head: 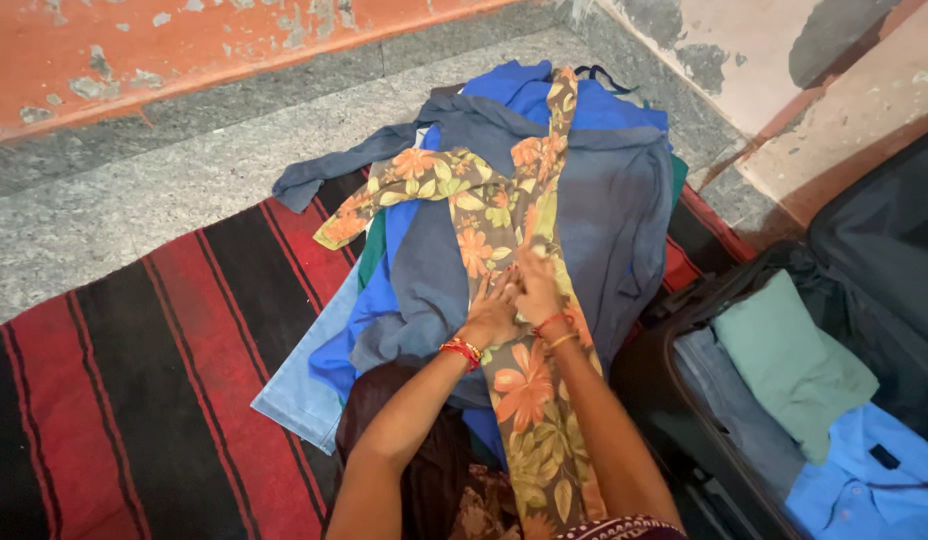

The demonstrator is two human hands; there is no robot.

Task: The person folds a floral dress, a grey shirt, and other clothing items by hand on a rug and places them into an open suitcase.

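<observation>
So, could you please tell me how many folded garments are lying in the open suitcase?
3 show: a green one on top, a grey one under its left edge, a blue shirt nearest the camera. More may lie beneath.

My arms are bare up to the elbows. My left hand (489,318) has red and gold bangles at the wrist; my right hand (534,285) has a red thread and a thin gold bangle. A patterned maroon sleeve edge shows on my right arm.
</observation>
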